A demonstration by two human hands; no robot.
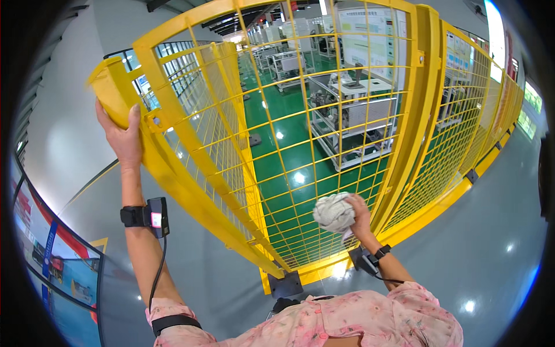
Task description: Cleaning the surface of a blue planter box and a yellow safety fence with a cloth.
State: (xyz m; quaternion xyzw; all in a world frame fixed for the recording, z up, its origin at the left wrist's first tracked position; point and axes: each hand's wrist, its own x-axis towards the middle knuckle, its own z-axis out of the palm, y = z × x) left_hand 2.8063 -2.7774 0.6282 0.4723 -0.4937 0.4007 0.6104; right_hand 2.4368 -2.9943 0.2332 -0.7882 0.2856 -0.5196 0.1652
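My left hand [122, 134] grips the upper part of a thick yellow fence post [115, 87], thumb on one side and fingers round the other. In my right hand [361, 217] is a bunched whitish cloth [334, 212], held in front of the lower part of a yellow wire mesh panel [315, 136]. Whether the cloth touches the mesh, I cannot tell. A hinge or latch fitting [155, 122] sits on the frame beside the left post.
Behind the mesh, a wheeled metal rack [355, 124] with machine parts stands on a green floor [283, 202]. More yellow fencing [480, 115] runs off to the right. A dark base plate [285, 284] holds the post at the grey floor. Glass-framed display panels [58, 254] stand at left.
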